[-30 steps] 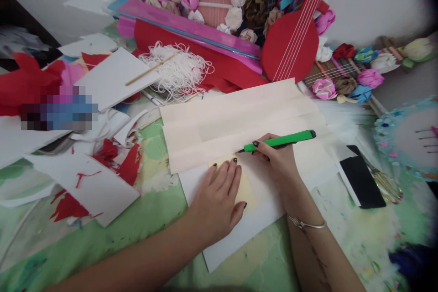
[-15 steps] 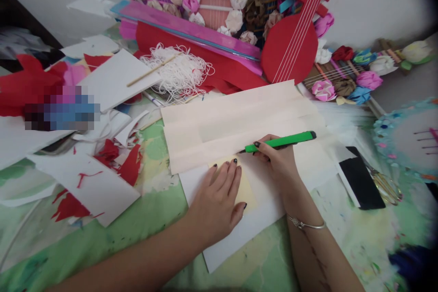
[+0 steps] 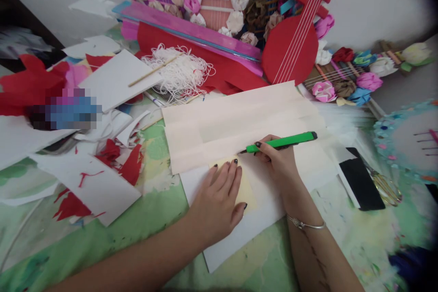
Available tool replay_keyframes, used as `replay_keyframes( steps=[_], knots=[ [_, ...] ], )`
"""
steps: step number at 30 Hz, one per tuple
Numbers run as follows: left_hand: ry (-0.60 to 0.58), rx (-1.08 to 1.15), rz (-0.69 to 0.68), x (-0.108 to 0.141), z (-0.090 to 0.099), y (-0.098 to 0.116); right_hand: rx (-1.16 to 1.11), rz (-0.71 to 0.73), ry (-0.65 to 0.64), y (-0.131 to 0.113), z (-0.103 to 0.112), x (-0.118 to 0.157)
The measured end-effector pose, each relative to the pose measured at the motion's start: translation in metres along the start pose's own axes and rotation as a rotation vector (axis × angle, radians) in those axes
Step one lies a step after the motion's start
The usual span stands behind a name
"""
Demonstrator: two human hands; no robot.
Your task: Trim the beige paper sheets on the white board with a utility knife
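Note:
My right hand (image 3: 278,164) is closed around a green utility knife (image 3: 287,140), held at a slant. Its dark tip rests at the top right corner of a pale yellow card (image 3: 249,191). Flat on that card lies my left hand (image 3: 221,196), fingers stretched out and covering much of it. Under the card is a white sheet (image 3: 219,255), jutting towards me. A large cream paper (image 3: 222,123) with crease lines spreads just beyond both hands.
Scissors (image 3: 388,189) and a black piece (image 3: 362,185) lie on the right. To the left are white board offcuts (image 3: 92,182) and red scraps (image 3: 132,164). White string (image 3: 185,73) is heaped at the back, near a red paper instrument (image 3: 290,50) leaning by the wall.
The view has shifted very slightly. Both hands, the utility knife and the papers stay in practically the same place.

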State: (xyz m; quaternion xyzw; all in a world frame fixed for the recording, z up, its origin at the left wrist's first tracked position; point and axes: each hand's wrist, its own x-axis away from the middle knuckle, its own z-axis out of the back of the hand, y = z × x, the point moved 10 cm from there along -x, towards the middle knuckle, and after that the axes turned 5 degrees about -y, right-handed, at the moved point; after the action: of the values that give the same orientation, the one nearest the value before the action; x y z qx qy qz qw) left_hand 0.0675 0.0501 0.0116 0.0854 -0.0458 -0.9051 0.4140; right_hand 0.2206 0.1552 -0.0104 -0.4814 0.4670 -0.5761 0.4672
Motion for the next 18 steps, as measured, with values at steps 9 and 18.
replay_keyframes(
  steps=[9, 18],
  knots=[
    [-0.026, 0.014, 0.000, -0.002, -0.002, -0.001, -0.036, 0.015, 0.010, -0.001, -0.002, -0.003],
    [-0.029, 0.071, 0.007, -0.003, -0.001, -0.002, -0.052, 0.136, 0.075, -0.014, -0.008, 0.007]
  ],
)
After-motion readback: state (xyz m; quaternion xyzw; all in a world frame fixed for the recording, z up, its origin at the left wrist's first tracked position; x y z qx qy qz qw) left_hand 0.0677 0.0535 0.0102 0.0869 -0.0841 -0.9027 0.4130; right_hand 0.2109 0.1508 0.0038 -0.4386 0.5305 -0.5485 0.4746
